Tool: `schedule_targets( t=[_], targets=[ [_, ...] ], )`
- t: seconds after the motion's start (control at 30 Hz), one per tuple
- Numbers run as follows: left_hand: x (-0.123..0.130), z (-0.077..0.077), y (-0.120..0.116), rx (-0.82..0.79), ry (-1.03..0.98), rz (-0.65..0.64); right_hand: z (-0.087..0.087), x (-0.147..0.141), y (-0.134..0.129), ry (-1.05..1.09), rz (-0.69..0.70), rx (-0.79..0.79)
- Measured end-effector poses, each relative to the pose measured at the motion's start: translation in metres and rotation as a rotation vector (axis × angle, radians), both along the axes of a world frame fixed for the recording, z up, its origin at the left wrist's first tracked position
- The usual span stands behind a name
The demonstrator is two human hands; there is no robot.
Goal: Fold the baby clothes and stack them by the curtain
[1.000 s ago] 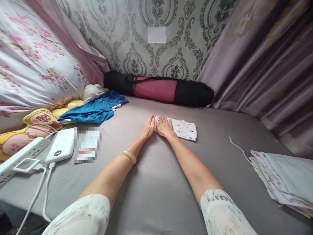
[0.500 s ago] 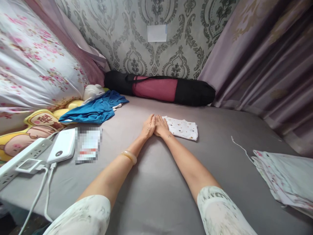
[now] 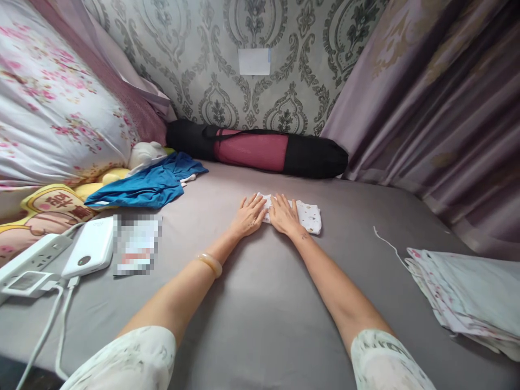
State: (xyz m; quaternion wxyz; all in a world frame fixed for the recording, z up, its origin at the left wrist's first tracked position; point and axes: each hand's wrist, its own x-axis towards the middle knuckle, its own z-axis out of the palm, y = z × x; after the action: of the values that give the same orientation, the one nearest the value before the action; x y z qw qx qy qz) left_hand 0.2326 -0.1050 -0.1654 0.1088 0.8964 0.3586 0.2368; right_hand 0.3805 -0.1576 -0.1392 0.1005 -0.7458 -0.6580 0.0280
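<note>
Folded cloth (image 3: 310, 218) could skew under uneven pressure

It lies on the grey sheet (image 3: 252, 314), beneath the left hand (image 3: 248, 216) and right hand (image 3: 284, 215). Each grip is open, fingers spread; sideways drag might shift the layers or ruck the sheet.

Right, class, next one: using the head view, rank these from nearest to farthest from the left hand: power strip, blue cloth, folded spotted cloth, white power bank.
From the left hand:
1. Folded spotted cloth: under its fingers, extending right.
2. Blue cloth: left, farther back.
3. White power bank: left.
4. Power strip: far left, beyond the power bank.
</note>
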Motion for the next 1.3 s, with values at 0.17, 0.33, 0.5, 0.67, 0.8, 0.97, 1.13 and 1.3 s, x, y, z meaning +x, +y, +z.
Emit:
schedule_targets(
  t=[0.17,0.33,0.5,0.67,0.8,0.97,1.13,1.3],
  targets=[
    [0.001,0.000,0.001,-0.055,0.104,0.004,-0.013,-0.001,-0.005,-0.003,-0.010,0.025],
    [0.001,0.000,0.002,-0.045,0.161,0.016,-0.014,-0.002,-0.003,0.003,-0.013,0.036],
    [0.000,-0.001,0.002,-0.039,0.160,0.026,-0.007,0.005,-0.006,0.048,-0.003,-0.020],
    [0.001,0.000,0.002,-0.049,0.163,0.029,-0.008,0.020,-0.015,0.005,-0.116,0.037],
    [0.001,-0.003,0.004,-0.056,0.157,0.029,-0.015,0.027,-0.018,0.004,-0.125,0.011],
    [0.001,-0.006,0.006,-0.043,0.171,0.041,-0.019,0.025,-0.017,0.005,-0.129,0.024],
    [0.001,-0.005,0.005,-0.041,0.168,0.034,-0.012,0.026,-0.018,0.046,-0.124,-0.023],
    [0.001,-0.005,0.004,-0.021,0.169,0.033,-0.007,0.037,-0.026,0.036,-0.202,-0.017]
  ],
)
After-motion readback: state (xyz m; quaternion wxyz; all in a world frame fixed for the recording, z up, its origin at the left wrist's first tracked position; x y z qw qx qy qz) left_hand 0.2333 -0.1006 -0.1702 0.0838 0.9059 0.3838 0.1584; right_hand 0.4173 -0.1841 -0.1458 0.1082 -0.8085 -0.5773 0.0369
